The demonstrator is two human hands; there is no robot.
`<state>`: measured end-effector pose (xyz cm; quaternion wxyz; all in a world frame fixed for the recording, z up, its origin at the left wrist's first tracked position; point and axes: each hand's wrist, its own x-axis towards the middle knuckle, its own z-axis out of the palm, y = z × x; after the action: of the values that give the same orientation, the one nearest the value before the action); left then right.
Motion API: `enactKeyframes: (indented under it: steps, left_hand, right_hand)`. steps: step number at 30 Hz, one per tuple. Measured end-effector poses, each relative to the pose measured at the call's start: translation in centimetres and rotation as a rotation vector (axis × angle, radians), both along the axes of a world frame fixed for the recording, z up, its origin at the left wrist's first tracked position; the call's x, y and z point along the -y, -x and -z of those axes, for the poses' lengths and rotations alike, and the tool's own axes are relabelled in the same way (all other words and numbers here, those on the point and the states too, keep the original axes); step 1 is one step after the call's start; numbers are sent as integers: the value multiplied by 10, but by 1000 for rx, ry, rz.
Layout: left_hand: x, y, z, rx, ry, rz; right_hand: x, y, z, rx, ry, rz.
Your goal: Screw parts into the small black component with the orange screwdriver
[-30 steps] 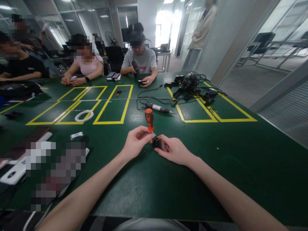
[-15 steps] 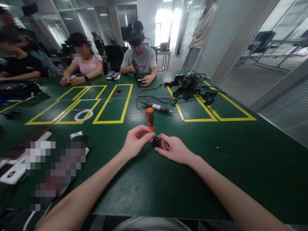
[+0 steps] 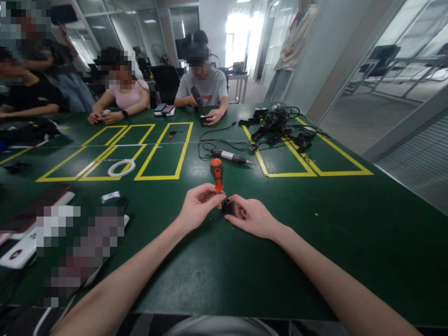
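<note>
Clock positions are taken from the small black part (image 3: 227, 206), which sits on the bench (image 3: 196, 280) between the hands. Right hand (image 3: 254, 218), at 3 o'clock: thumb and forefinger closed against the part. Left hand (image 3: 198, 205), at 9 o'clock: thumb and fingertips pinching the screwdriver (image 3: 217, 173) just below its handle, which stands nearly upright at 11 o'clock.

Change: compared with half a second ago, the handle has rotated, bringing an orange panel into view; both hands hold position. Turning is judged in progress; direction and tip engagement cannot be told.

Markings: red letters "ssup" are legible on the grey shirt (image 3: 219, 83) at 12 o'clock, partly covered by a drill (image 3: 197, 96). Print on the white tag (image 3: 110, 197) at 9 o'clock is illegible. No brand is readable on the screwdriver.
</note>
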<state>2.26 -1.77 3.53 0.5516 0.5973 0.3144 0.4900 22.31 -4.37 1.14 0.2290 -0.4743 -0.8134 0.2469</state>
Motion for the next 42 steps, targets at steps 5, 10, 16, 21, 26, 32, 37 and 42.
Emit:
enactKeyframes:
  steps: [5,10,16,21,26,32,37,42]
  left_hand:
    - [-1,2,-1,-4,-21,2]
    - [-3,0,4,19,3,-19]
    - [-2,0,3,8,11,-24]
    - [-2,2,3,19,-5,8]
    - [-3,2,3,15,-12,5]
    - [-2,-1,3,6,9,-32]
    - [-1,0,1,1,25,-26]
    - [-1,0,1,8,45,4]
  right_hand:
    - [0,0,1,-11,6,0]
    - [0,0,0,-9,27,0]
    - [0,0,1,-15,18,-4]
    - [0,0,0,-11,16,-2]
    - [0,0,0,-3,14,-1]
    - [0,0,0,2,30,11]
    - [0,1,0,-6,27,6]
    - [-1,0,2,-6,16,5]
